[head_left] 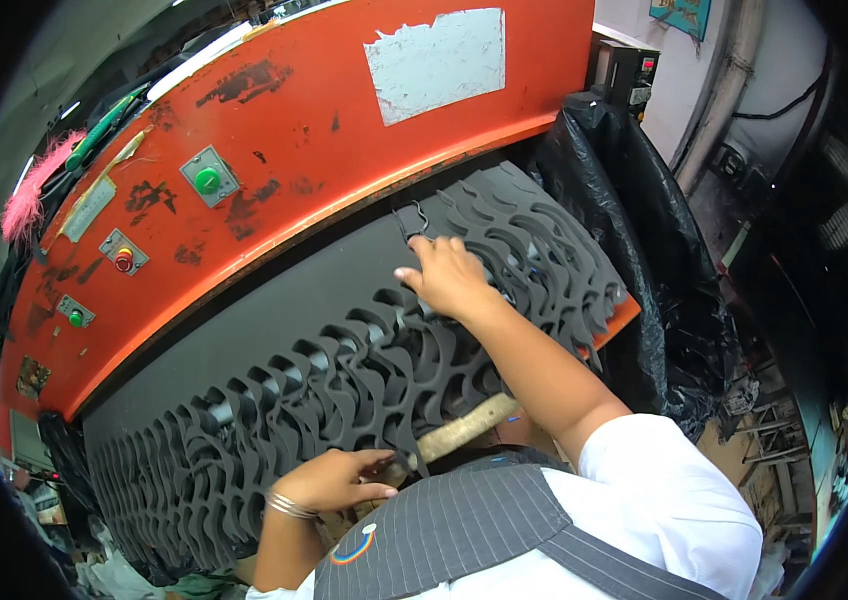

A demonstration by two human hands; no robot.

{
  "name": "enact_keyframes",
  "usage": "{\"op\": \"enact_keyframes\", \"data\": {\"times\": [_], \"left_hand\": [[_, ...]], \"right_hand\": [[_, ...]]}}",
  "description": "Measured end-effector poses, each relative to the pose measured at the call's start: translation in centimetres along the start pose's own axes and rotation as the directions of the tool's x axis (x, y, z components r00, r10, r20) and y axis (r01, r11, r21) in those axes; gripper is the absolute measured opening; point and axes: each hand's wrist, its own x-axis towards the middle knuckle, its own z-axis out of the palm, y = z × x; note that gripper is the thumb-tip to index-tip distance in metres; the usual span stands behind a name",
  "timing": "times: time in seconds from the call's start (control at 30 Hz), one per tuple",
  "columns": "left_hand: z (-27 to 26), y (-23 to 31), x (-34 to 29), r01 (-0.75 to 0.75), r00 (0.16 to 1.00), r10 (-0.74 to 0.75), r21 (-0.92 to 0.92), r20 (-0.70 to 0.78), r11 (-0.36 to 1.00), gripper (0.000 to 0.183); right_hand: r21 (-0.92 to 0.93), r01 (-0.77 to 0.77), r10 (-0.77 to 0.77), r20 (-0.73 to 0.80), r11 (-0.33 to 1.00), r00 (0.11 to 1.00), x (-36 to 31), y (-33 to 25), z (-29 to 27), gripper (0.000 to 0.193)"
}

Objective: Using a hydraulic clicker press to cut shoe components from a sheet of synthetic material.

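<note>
A dark grey foam sheet (274, 400) with many curved cut-outs lies on the bed of a big orange press (324, 130). My right hand (449, 275) reaches forward and rests on the sheet just below a small black metal cutting die (412, 220) at the press's lower edge. My left hand (339, 480) is low at the near edge of the sheet, fingers pinched on the sheet's edge beside a wooden stick (464, 430). A bracelet sits on the left wrist.
The press front carries green buttons (207, 180), a red button (124, 262) and a pale patch (436, 62). Black plastic sheeting (644, 230) hangs at the right. A pink duster (34, 190) lies at the upper left. Clutter fills the floor at right.
</note>
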Motion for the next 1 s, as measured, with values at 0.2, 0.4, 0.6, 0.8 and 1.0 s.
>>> {"op": "enact_keyframes", "data": {"times": [0.2,0.4,0.6,0.8,1.0], "left_hand": [[-7.6,-0.7,4.4,-0.446,0.886,0.278,-0.513,-0.372,0.734,0.049],[-11.5,1.3,13.7,-0.584,0.788,0.291,-0.509,-0.542,0.632,0.051],[-11.1,3.6,19.3,-0.699,0.649,-0.027,-0.610,-0.761,0.372,0.065],[-9.3,4.6,17.7,-0.767,0.614,0.143,-0.544,-0.776,0.342,0.044],[-12.6,2.0,11.1,-0.129,0.798,0.164,0.102,-0.580,0.986,0.055]], "right_hand": [[-0.161,-0.183,0.191,0.039,0.970,0.981,5.7,3.2,8.3,0.053],[0.892,-0.158,0.365,-0.008,0.423,0.931,7.4,10.0,6.9,0.036],[0.981,-0.126,0.109,0.111,0.147,0.988,1.1,5.5,-0.9,0.048],[0.955,-0.231,-0.213,0.269,0.187,0.939,-4.3,1.3,2.1,0.065],[0.716,0.017,-0.410,0.380,0.698,0.830,-3.6,0.1,-0.3,0.040]]}}
